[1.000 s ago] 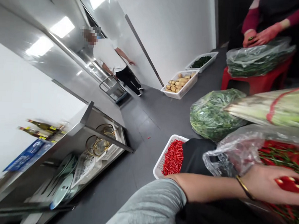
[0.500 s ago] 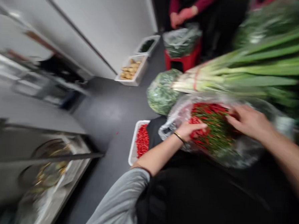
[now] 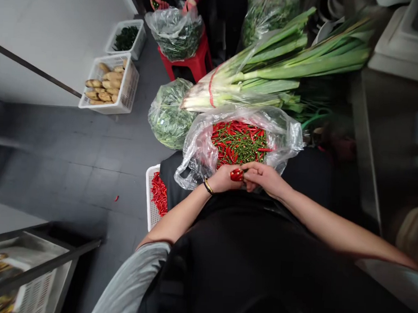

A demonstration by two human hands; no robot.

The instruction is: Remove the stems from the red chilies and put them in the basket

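Observation:
My left hand (image 3: 223, 179) is closed around a small bunch of red chilies (image 3: 236, 175), whose ends poke out of the fist. Beside it my right hand (image 3: 264, 178) has its fingers pinched together against that bunch; what lies between the fingertips is too small to make out. Both hands are at the near edge of an open clear plastic bag (image 3: 198, 151) on my lap. Inside the bag sits a heap of red chilies with green stems (image 3: 241, 142). Left of my leg, a white basket (image 3: 151, 219) holds red chilies without visible stems (image 3: 159, 194).
Leeks tied with a red band (image 3: 234, 78) lie beyond the bag, next to bagged greens (image 3: 171, 115). Farther off are a root-vegetable basket (image 3: 130, 89) and a red stool (image 3: 196, 64), where a co-worker's gloved hands handle greens. A metal rack (image 3: 63, 256) stands lower left.
The view has swung right. My hands have come out of the chili heap and together at the bag's near edge, the left one now holding red chilies.

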